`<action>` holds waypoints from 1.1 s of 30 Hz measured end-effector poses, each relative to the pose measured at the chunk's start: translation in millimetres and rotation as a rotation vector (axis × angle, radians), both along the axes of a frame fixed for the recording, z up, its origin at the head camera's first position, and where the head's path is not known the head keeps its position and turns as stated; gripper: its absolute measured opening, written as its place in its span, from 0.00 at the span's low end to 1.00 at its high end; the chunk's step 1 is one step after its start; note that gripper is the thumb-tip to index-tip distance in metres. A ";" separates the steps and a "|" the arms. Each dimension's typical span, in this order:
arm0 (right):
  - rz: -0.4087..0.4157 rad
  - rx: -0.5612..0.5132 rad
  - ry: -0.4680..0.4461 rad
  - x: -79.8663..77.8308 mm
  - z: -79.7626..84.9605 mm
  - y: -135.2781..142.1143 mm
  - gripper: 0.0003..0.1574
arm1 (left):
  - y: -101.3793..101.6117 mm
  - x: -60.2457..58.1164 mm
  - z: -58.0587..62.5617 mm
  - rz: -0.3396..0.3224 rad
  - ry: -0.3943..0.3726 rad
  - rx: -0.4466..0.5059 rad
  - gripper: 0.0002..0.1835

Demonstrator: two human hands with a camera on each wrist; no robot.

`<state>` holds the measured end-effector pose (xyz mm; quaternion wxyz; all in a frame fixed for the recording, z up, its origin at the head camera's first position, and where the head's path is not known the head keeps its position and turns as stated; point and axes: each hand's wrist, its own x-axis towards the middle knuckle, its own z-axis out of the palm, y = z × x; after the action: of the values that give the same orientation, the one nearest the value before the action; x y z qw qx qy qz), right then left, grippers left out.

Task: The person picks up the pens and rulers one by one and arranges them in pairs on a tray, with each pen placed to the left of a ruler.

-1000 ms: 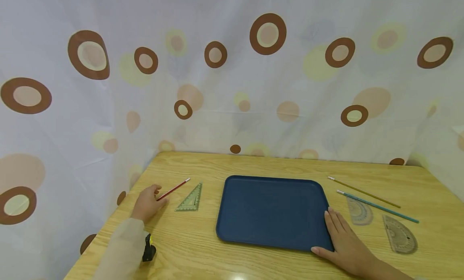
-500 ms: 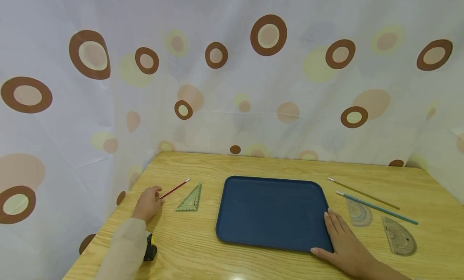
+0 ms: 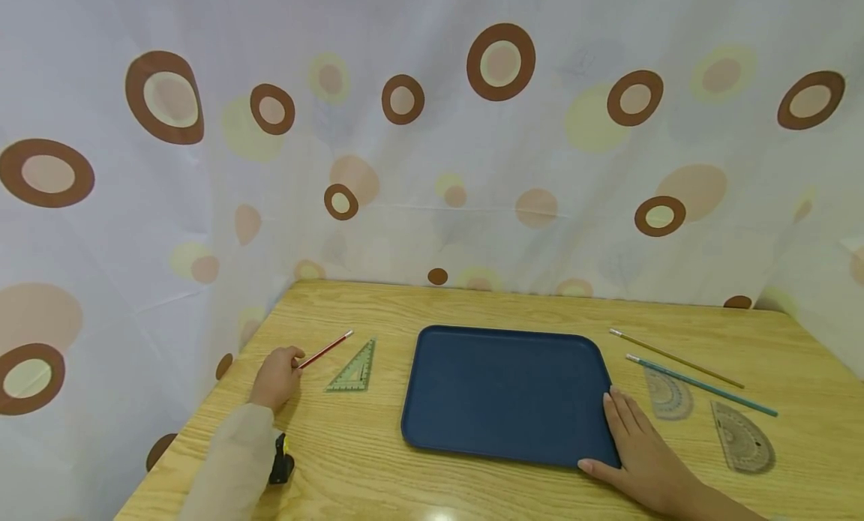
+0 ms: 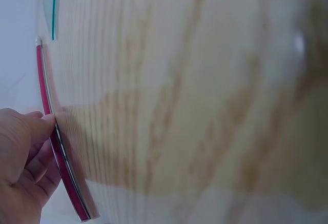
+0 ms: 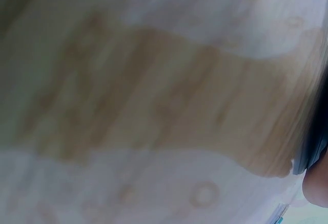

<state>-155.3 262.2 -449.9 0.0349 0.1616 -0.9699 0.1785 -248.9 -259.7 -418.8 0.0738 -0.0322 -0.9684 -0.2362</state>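
Note:
At the left of the table my left hand (image 3: 275, 377) pinches a red pencil (image 3: 326, 349) with a white end between thumb and fingers. The left wrist view shows the thumb tip on the pencil (image 4: 65, 170) about midway along it, close over the wood. A green triangular set square (image 3: 354, 368) lies just right of it. My right hand (image 3: 641, 453) rests along the right edge of a dark blue tray (image 3: 509, 397), fingers straight, thumb at the near corner. In the right wrist view only a fingertip (image 5: 316, 183) shows beside the tray's dark edge.
Right of the tray lie a yellow pencil (image 3: 677, 357), a blue pencil (image 3: 715, 390) across the top of a clear protractor (image 3: 670, 397), and another protractor (image 3: 745, 440). A patterned curtain (image 3: 432, 169) hangs behind the wooden table (image 3: 378, 476). A black device (image 3: 280, 465) sits at the left wrist.
My left fingers have drawn in closer around the red pencil, which has barely shifted. The right hand and tray stay where they were.

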 end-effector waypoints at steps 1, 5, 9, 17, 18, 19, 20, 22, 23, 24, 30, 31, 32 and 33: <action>0.000 0.001 0.001 0.1 0.2 -0.1 0.62 | 0.2 0.5 0.4 -0.001 -0.001 -0.001 0.12; 0.001 -0.003 -0.001 0.7 0.6 -0.5 0.62 | 0.7 1.5 1.0 -0.005 -0.007 -0.014 0.12; -0.001 -0.011 -0.004 1.2 0.1 -0.9 0.62 | 0.5 1.3 0.3 -0.004 -0.016 -0.028 0.11; 0.000 -0.012 -0.005 0.9 -0.7 -0.7 0.62 | 0.7 -0.5 -1.6 -0.005 -0.036 -0.048 0.10; 0.000 -0.012 -0.006 0.8 -0.5 -0.7 0.62 | 0.9 -0.6 -1.5 -0.003 -0.036 -0.048 0.10; 0.001 -0.010 -0.005 0.6 -0.4 -0.6 0.62 | 1.1 -0.8 -1.5 -0.001 -0.037 -0.048 0.10; 0.001 -0.009 -0.005 0.5 -0.1 -0.6 0.62 | 1.2 -0.8 -1.5 0.000 -0.037 -0.049 0.09; 0.001 -0.007 -0.006 0.4 0.4 -0.4 0.62 | 1.6 -0.9 -1.2 -0.001 -0.035 -0.055 0.09; 0.001 -0.007 -0.006 0.6 0.5 -0.3 0.62 | 1.8 -0.8 -1.0 -0.003 -0.034 -0.059 0.09; 0.001 -0.008 -0.007 0.8 0.6 -0.2 0.62 | 2.0 -0.6 -0.8 -0.004 -0.034 -0.062 0.09; 0.003 -0.013 -0.006 1.9 1.0 -0.8 0.62 | 3.2 0.5 1.6 -0.012 -0.027 -0.089 0.09; 0.003 -0.012 -0.007 2.0 1.1 -0.9 0.62 | 3.3 0.6 2.1 -0.013 -0.027 -0.095 0.09; 0.001 -0.010 -0.012 1.7 1.3 -0.8 0.62 | 3.4 0.6 2.4 -0.015 -0.024 -0.100 0.08; 0.001 -0.009 -0.009 1.6 1.5 -0.9 0.62 | 3.5 0.6 2.7 -0.016 -0.024 -0.101 0.08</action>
<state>-153.7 261.3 -448.4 0.0309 0.1613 -0.9691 0.1838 -248.3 -256.2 -416.1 0.0585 -0.0406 -0.9796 -0.1878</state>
